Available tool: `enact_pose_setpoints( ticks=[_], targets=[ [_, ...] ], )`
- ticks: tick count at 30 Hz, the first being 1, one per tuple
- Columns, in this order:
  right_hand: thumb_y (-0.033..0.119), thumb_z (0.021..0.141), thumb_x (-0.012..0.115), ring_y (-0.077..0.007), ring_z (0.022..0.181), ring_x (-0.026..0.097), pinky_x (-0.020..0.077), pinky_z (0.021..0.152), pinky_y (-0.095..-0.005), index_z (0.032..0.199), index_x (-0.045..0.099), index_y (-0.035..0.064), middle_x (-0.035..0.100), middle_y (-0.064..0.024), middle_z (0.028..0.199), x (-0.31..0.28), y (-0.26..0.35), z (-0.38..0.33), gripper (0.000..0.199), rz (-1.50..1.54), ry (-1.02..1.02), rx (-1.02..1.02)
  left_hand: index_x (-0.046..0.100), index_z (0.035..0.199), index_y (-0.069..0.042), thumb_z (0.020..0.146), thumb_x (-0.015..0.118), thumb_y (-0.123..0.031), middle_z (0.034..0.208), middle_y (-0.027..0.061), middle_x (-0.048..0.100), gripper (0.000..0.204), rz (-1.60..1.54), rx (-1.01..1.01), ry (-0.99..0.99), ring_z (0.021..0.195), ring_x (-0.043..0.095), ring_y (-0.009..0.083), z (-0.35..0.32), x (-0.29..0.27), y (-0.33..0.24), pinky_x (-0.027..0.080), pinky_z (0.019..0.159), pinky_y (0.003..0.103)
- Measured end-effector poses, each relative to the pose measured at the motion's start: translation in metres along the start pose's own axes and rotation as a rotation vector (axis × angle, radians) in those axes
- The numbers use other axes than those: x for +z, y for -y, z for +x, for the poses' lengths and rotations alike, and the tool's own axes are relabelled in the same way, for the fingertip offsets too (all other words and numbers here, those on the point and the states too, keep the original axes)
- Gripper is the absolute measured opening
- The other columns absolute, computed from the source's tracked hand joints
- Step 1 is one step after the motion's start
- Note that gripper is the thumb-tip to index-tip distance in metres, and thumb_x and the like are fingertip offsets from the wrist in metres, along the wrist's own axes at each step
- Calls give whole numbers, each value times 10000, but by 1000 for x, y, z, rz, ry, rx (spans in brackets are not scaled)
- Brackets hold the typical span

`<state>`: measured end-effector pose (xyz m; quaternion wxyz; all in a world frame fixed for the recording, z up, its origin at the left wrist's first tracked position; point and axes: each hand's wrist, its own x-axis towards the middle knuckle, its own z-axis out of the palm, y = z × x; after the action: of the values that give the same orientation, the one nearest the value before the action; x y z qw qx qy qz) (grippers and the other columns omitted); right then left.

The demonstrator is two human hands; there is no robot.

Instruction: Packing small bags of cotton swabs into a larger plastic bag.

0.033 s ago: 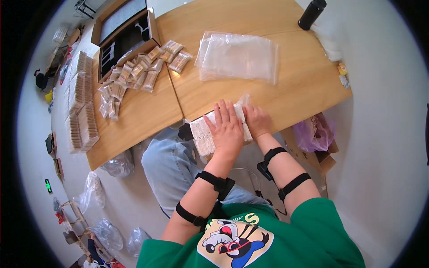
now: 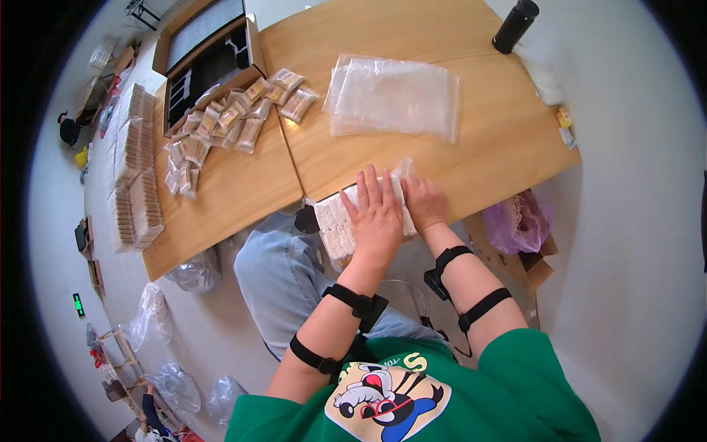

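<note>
A clear plastic bag point(image 2: 404, 166) is filled with a block of packed cotton swabs point(image 2: 333, 223), their white tips facing up. It sits at the table's near edge, just above my lap. My left hand point(image 2: 377, 217) lies flat across the top of the block, fingers spread. At the block's right end, my right hand point(image 2: 425, 202) is closed with its fingers curled at the bag's gathered plastic; its fingertips are partly hidden. Beyond my hands lies a stack of flat clear bags point(image 2: 394, 96).
Small swab packs point(image 2: 221, 121) are piled at the left beside an open cardboard box point(image 2: 254, 48). Rows of packs point(image 2: 136, 173) stand along the table's left edge. A black bottle point(image 2: 515, 26) stands far right. Below the right edge, a purple bag point(image 2: 518, 223) sits in a carton.
</note>
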<state>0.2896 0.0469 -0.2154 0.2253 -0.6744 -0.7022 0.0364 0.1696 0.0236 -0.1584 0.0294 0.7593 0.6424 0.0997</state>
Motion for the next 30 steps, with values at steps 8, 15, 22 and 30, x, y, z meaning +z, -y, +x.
enact_pose_setpoints(
  ticks=[8,15,22,30],
  targets=[
    [278,895,536,-283,681,602,481,572,-420,805,523,129,599,-78,725,20,-10,-3,174,-1,-76,-42,344,1410,-60,930,419,-385,1494,154,263,584,-143,109,69,1397,209,303,4,-10,2,101,1115,524],
    [332,921,490,-339,729,604,482,651,-461,806,565,98,625,-120,769,2,2,2,271,-34,45,-19,326,1411,-29,931,414,-408,1496,175,247,618,-119,12,-40,1400,205,295,-20,-16,51,120,1123,497],
    [367,941,463,-395,822,598,473,721,-450,895,604,42,623,-209,883,4,-1,13,358,496,180,315,350,1408,-74,920,427,-445,1477,160,292,618,-144,-12,-15,1382,230,330,-8,-23,49,123,1097,562],
    [346,936,452,-396,827,602,465,705,-476,946,601,80,634,-201,879,-1,22,4,305,200,327,115,339,1427,-134,917,412,-487,1493,142,268,624,-97,-65,14,1391,184,360,-36,-22,63,29,1061,648]
  ],
)
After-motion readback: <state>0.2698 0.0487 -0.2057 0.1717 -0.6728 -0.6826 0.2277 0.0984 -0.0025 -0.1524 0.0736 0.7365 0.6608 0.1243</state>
